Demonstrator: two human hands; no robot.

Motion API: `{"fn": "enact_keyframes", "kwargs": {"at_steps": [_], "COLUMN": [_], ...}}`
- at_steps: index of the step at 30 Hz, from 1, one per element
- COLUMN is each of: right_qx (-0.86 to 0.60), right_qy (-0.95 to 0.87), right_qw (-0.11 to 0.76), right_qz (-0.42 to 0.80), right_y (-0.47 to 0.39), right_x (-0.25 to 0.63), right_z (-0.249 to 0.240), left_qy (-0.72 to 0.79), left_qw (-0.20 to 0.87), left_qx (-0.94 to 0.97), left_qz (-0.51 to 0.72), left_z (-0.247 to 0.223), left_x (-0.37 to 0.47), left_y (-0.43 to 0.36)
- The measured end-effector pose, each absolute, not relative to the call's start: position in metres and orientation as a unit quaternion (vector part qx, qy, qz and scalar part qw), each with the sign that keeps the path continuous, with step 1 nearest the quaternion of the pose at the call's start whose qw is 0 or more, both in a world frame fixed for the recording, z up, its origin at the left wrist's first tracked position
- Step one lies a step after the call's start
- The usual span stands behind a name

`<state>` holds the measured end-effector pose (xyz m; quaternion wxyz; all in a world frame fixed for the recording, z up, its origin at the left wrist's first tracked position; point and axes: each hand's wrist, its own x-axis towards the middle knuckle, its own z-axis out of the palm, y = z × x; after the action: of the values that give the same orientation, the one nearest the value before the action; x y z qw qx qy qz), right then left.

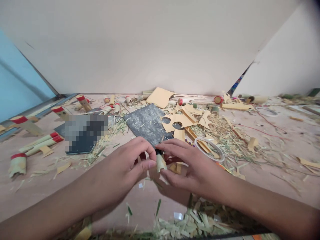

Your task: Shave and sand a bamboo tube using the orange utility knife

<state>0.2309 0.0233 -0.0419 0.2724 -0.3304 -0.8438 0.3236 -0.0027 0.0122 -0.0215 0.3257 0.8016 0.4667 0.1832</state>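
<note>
A short, pale piece of bamboo tube (161,163) with a dark upper end is held between the thumb and fingers of my right hand (188,163). My left hand (140,156) is at the tube's left side, its thumb and index finger pinched close together. Whatever lies between those left fingertips is too small or hidden to make out. Just beyond the hands lies a dark grey sheet (146,121) dusted with shavings. Yellow card (172,122) with round holes cut in it overlaps the sheet's right side.
Red-ended bamboo pieces (18,165) lie at the left, near a blurred dark phone-like slab (83,143). A clear tape ring (209,149) is by my right wrist. Shavings (185,223) gather at the front edge. A pale wall (150,43) stands behind.
</note>
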Motion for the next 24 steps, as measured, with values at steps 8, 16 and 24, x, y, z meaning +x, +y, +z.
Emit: {"fn": "enact_keyframes", "kwargs": {"at_steps": [8,16,24], "right_qx": [-0.314,-0.312,-0.324], "right_qy": [-0.841,-0.843,-0.836], "right_qw": [0.278,0.271,0.267], "right_qz": [0.343,0.344,0.354], "right_y": [0.0216,0.0221,0.0230], "right_x": [0.2312,0.2332,0.2334], "right_z": [-0.0427,-0.0429,-0.0451], "left_qy": [0.464,0.469,0.461], "left_qw": [0.319,0.315,0.314], "left_qx": [0.802,0.801,0.807], "left_qz": [0.198,0.197,0.196], "left_z": [-0.0210,-0.0202,-0.0195], "left_x": [-0.0034,-0.0030,-0.0022], "left_y": [0.0096,0.0090,0.0094]}}
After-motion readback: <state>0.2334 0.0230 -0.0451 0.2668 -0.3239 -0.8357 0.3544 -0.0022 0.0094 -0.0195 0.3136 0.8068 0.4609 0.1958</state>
